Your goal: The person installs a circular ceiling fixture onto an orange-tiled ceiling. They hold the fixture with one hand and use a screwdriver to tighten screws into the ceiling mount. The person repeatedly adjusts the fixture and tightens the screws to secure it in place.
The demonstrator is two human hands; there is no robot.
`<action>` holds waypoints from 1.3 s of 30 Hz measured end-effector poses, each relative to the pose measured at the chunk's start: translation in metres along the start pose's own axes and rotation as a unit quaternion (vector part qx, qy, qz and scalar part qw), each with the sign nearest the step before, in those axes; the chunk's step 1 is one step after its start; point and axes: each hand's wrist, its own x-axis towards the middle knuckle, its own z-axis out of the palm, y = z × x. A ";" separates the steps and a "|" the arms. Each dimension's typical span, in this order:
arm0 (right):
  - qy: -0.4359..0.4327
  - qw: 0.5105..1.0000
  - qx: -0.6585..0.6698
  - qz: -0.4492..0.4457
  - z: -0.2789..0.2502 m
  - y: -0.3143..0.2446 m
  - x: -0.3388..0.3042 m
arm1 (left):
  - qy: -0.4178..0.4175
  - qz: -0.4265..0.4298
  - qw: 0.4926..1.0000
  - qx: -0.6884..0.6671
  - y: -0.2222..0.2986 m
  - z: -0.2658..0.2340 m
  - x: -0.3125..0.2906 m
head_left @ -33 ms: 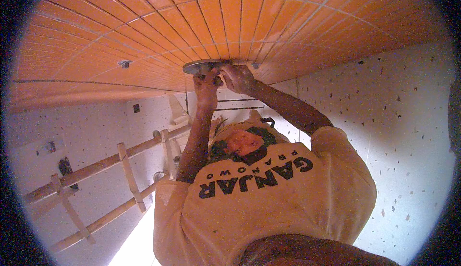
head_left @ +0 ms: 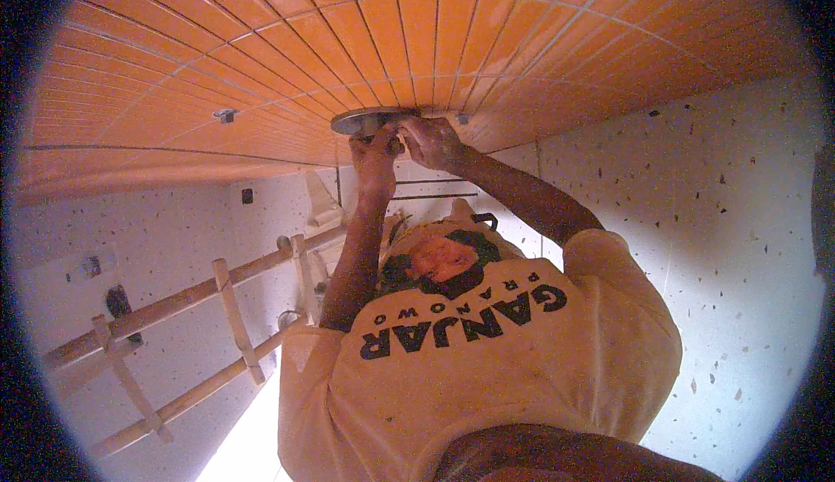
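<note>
Any change is too slight for you to make out: between the earlier moment and now, your left hand [head_left: 375, 162], right hand [head_left: 431, 142] and the disc [head_left: 351, 122] show no shift you could tell.

We count two hands [head_left: 433, 143], one round disc [head_left: 358, 122] and one shirt [head_left: 487, 386]. We also see one wooden ladder [head_left: 237, 321].

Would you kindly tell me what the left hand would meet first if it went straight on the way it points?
Probably the round grey disc, with the orange slatted surface beyond; depth is unclear, so the left hand may already touch it.
</note>
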 end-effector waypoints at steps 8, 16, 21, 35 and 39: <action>-0.052 0.973 0.219 0.056 0.036 0.034 -0.014 | 0.033 0.041 0.999 0.014 0.008 0.016 -0.003; -0.051 0.998 -0.040 0.018 0.011 0.010 -0.004 | 0.032 -0.005 0.999 0.020 0.018 0.011 -0.007; -0.027 0.999 0.007 0.026 0.013 0.011 -0.005 | 0.027 -0.058 0.996 -0.062 0.020 0.013 -0.005; 0.019 0.997 -0.076 0.016 0.012 0.007 -0.007 | -0.012 -0.094 0.984 -0.148 0.021 -0.005 -0.003; 0.066 0.991 -0.115 -0.001 0.017 0.009 -0.014 | -0.026 -0.096 0.985 -0.140 0.030 -0.004 -0.007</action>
